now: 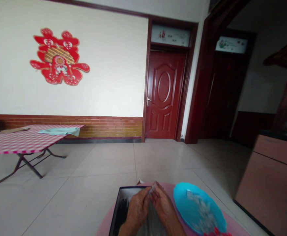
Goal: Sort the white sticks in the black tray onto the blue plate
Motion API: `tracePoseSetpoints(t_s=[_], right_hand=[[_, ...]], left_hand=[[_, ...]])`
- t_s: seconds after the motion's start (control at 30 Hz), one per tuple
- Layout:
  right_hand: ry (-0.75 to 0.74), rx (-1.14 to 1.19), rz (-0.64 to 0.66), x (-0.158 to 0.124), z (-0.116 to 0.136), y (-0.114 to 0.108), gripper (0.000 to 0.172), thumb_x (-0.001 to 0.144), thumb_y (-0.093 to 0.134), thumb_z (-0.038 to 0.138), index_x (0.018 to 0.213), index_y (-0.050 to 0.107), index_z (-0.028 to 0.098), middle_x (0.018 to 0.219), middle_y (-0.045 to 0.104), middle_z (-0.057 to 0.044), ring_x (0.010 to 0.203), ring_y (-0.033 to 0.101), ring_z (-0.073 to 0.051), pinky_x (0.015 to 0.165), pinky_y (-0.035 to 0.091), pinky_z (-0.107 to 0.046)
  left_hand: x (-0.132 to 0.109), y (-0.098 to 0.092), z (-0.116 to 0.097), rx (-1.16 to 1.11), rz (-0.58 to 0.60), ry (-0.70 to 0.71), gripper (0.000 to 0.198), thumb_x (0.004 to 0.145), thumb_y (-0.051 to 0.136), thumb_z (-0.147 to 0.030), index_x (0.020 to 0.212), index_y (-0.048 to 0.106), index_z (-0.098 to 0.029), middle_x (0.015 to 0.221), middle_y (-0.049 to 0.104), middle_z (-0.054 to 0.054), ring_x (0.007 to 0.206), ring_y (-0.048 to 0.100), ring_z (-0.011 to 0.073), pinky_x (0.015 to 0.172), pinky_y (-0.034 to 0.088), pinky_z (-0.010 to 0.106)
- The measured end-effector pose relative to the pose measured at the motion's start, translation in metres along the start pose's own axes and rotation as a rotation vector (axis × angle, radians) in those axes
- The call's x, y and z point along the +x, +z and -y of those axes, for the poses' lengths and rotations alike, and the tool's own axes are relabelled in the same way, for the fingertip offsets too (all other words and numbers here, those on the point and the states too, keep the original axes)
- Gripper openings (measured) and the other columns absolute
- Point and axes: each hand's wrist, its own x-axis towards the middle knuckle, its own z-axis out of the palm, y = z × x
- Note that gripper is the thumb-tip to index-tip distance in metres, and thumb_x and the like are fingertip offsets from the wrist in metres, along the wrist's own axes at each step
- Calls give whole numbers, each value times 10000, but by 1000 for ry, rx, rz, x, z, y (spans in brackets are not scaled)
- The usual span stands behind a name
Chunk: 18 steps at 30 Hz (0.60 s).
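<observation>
My left hand (138,205) and my right hand (161,203) meet above a pink round table (106,226). The fingertips of both are pinched together on a small clear piece (153,188) that looks like plastic; its exact kind is too small to tell. Below my hands sits an open box (120,193) with a dark rim and a pale inner wall. Dark slender items (123,206) lie in its left part, and long clear strips (152,223) show between my wrists. Just right of my right hand, a bright blue plastic basin (181,196) holds several clear pieces (203,209).
Something red (217,232) lies at the basin's lower edge. A folding table (30,141) with a checked cloth stands at left, bearing a pale green cloth (59,131). At right is a brownish cabinet (268,177). A red door (166,95) stands shut beyond the tiled floor (104,164).
</observation>
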Motion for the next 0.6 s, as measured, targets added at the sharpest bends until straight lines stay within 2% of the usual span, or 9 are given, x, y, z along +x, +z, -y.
tracePoseSetpoints(t_s=[0.1, 0.2, 0.27, 0.33, 0.4, 0.47, 0.53, 0.6], right_hand=[[-26, -52, -4, 0, -1, -2, 405, 442, 866, 344, 763, 651, 222, 738, 688, 22, 699, 640, -149, 620, 497, -247], [-99, -248, -8, 0, -2, -6, 425, 498, 831, 407, 843, 672, 217, 856, 702, -12, 793, 639, -185, 644, 497, -270], [-156, -405, -5, 0, -2, -8, 431, 549, 795, 447, 890, 680, 210, 928, 700, -33, 871, 628, -208, 675, 493, -281], [-181, -494, -8, 0, -2, -9, 436, 575, 773, 470, 912, 685, 208, 974, 696, -44, 928, 616, -222, 713, 489, -290], [-181, -492, -12, -1, -2, -8, 456, 575, 772, 471, 942, 686, 216, 1030, 688, -46, 974, 606, -229, 748, 486, -299], [-150, -435, 17, -2, 0, -4, 474, 566, 773, 473, 958, 684, 222, 1033, 689, -45, 962, 613, -234, 733, 489, -306], [-93, -347, 72, -3, 3, 1, 456, 564, 759, 494, 919, 689, 216, 939, 707, -44, 882, 634, -231, 674, 487, -300], [-30, -250, 112, -4, 5, 6, 429, 559, 748, 512, 854, 690, 206, 809, 709, -41, 789, 643, -221, 618, 475, -288]], left_hand=[[-1, -1, -2, -5, 4, -9, 383, 926, 363, -279, 1238, 581, -241, 1128, 688, 77, 1029, 646, 189, 918, 498, 310], [-1, -2, -4, 9, -1, -69, 376, 912, 370, -282, 1194, 612, -228, 1088, 701, 85, 988, 658, 206, 885, 503, 316], [-1, -3, -5, 5, -8, -142, 356, 898, 381, -288, 1111, 655, -206, 982, 724, 84, 875, 677, 210, 802, 515, 306], [1, -2, -4, -40, -1, -212, 332, 881, 397, -307, 936, 702, -187, 814, 721, 61, 731, 660, 196, 689, 502, 281], [4, 1, -3, -137, 26, -292, 342, 855, 429, -355, 723, 691, -179, 632, 656, 24, 603, 600, 168, 582, 456, 253], [6, 5, -2, -287, 47, -435, 388, 821, 466, -438, 589, 633, -175, 480, 535, -14, 470, 502, 131, 471, 384, 228], [8, 7, -3, -475, 61, -598, 418, 780, 495, -523, 596, 617, -168, 443, 467, -42, 373, 397, 93, 384, 294, 209], [9, 6, -8, -639, 65, -715, 434, 743, 524, -566, 659, 631, -154, 468, 477, -48, 329, 335, 65, 337, 214, 196]])
